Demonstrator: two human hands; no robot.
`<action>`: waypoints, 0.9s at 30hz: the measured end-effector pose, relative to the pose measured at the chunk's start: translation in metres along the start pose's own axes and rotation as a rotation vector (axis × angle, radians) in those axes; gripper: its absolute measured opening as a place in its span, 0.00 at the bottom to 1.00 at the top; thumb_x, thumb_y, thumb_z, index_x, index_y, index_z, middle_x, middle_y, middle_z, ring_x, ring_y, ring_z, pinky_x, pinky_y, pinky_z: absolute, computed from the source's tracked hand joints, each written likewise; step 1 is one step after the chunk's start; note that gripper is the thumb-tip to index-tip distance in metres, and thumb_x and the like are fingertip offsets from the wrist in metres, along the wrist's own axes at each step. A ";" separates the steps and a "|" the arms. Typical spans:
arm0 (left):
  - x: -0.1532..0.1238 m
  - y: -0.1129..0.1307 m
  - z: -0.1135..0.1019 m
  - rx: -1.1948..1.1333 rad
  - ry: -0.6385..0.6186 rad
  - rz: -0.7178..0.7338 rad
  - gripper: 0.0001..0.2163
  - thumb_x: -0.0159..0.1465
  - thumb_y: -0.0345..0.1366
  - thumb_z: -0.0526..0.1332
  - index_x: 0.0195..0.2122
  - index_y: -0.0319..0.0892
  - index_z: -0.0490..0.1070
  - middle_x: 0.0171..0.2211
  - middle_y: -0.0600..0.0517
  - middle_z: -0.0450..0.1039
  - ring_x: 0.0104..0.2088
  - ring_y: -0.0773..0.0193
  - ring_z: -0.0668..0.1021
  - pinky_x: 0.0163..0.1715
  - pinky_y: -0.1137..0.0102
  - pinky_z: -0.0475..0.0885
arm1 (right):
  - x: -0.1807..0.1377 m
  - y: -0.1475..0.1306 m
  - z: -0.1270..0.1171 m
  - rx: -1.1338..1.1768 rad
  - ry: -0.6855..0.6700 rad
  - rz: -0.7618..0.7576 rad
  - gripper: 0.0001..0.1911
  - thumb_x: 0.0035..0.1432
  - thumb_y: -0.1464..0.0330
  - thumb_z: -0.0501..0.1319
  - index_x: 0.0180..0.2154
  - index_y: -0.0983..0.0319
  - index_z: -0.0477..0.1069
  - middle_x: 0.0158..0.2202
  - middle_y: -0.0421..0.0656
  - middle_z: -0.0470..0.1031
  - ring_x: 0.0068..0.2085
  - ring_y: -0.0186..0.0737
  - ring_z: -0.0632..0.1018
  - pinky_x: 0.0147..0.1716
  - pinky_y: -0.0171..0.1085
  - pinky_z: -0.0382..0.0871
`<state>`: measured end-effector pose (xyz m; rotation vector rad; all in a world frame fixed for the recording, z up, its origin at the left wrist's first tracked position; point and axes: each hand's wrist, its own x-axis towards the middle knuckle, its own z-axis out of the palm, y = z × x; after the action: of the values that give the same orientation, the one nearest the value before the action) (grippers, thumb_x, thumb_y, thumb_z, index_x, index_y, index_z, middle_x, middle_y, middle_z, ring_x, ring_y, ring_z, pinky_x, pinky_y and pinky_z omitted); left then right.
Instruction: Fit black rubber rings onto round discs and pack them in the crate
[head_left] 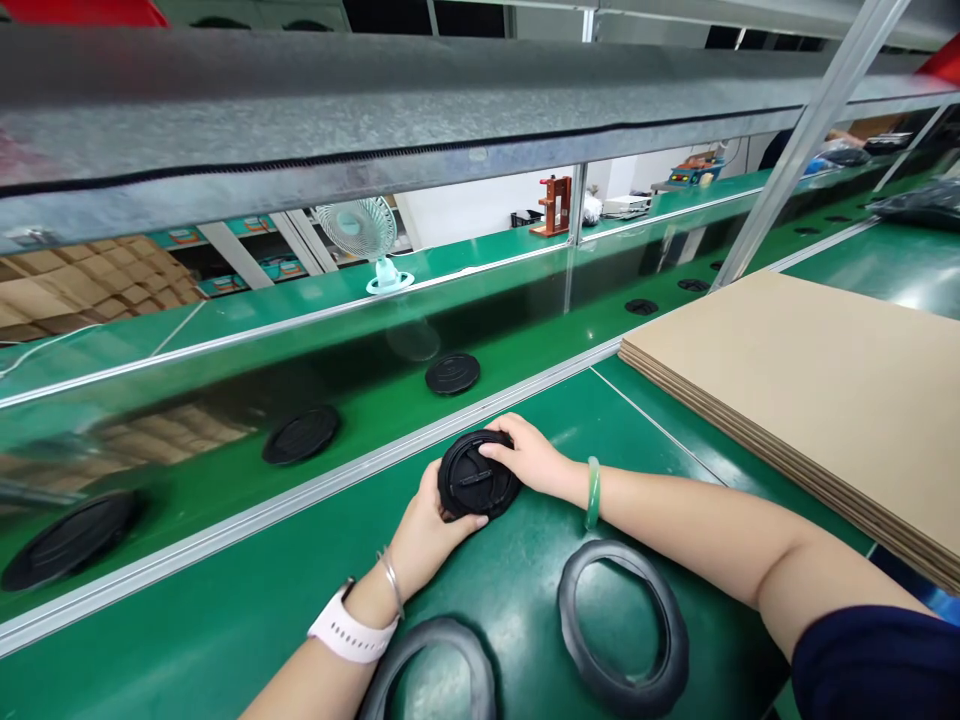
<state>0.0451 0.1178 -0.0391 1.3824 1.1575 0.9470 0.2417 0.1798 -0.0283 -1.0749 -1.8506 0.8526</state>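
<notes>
Both my hands grip one round black plastic part (478, 478) with a raised bar across its middle, held over the green bench (360, 580). My left hand (427, 535) wraps its lower left side, thumb along the near rim. At its upper right edge, my right hand (529, 458) pinches with the thumb on top. Two dark grey rings lie on the bench close by: one ring (679, 640) below my right forearm, another ring (480, 665) beside my left wrist, partly cut off by the frame's bottom edge.
Beyond a metal rail runs a green conveyor (382, 405) with several black discs, such as a disc (452, 374). A stack of cardboard sheets (817, 370) lies at right. A metal post (795, 160) slants down there. A small fan (360, 230) stands on the far bench.
</notes>
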 end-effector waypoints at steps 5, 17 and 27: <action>-0.003 0.002 -0.002 0.098 -0.041 0.045 0.41 0.48 0.38 0.75 0.60 0.46 0.54 0.59 0.41 0.67 0.58 0.46 0.73 0.57 0.51 0.70 | -0.002 -0.007 0.001 0.053 0.061 0.010 0.10 0.54 0.75 0.68 0.31 0.62 0.66 0.35 0.38 0.68 0.38 0.38 0.70 0.40 0.37 0.65; -0.003 0.009 0.002 0.096 -0.009 0.071 0.26 0.62 0.46 0.64 0.57 0.45 0.57 0.56 0.45 0.69 0.58 0.51 0.72 0.59 0.56 0.66 | -0.002 -0.008 0.004 0.110 0.099 0.075 0.13 0.50 0.73 0.69 0.28 0.62 0.64 0.32 0.37 0.66 0.34 0.37 0.68 0.35 0.35 0.62; -0.001 0.010 0.002 0.219 0.032 0.106 0.21 0.66 0.47 0.58 0.56 0.44 0.60 0.55 0.46 0.70 0.57 0.53 0.70 0.60 0.57 0.62 | -0.002 -0.013 0.005 0.108 0.133 0.114 0.12 0.50 0.74 0.68 0.28 0.62 0.64 0.31 0.37 0.66 0.36 0.37 0.68 0.38 0.36 0.62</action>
<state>0.0479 0.1170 -0.0290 1.6231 1.2508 0.9407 0.2334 0.1719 -0.0204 -1.1493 -1.6276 0.9145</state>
